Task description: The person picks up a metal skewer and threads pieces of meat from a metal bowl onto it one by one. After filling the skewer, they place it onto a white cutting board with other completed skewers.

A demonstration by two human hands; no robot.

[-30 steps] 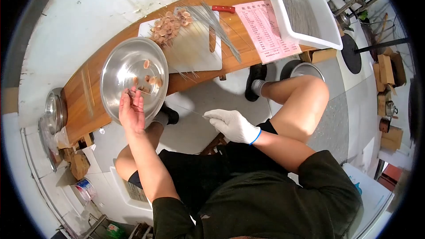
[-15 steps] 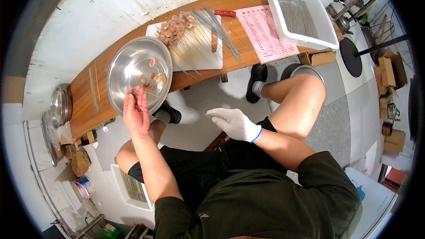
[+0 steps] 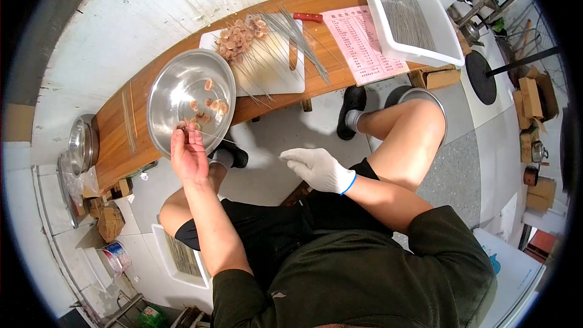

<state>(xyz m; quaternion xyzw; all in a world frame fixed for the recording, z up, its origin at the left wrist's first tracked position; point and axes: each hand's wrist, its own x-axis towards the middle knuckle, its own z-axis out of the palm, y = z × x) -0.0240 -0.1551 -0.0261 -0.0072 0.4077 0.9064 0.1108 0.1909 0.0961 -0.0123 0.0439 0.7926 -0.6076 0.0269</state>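
My bare left hand (image 3: 190, 155) is over the near rim of a metal bowl (image 3: 163, 100), palm up, its fingertips closed around a small brownish piece of meat (image 3: 181, 126). A thin metal skewer (image 3: 214, 136) runs from these fingertips toward my right hand (image 3: 319, 169). That hand wears a white knit glove with a blue cuff and is pinched at the skewer's other end, where the thin rod fades against the pale floor. Several pinkish-brown meat slices (image 3: 217, 105) lie in the bowl.
A white cutting board (image 3: 267, 73) carries a heap of threaded meat (image 3: 237, 41) and loose skewers (image 3: 303, 45). Beyond are a red-handled knife (image 3: 308, 17), a pink printed sheet (image 3: 358, 42) and a white bin (image 3: 446, 54) of skewers. Another skewer bin (image 3: 170, 261) stands by my left leg.
Both hands keep nearly the same places. My right hand has shifted very slightly left, and the skewer's right part shows less clearly. The bowl and board look unchanged.
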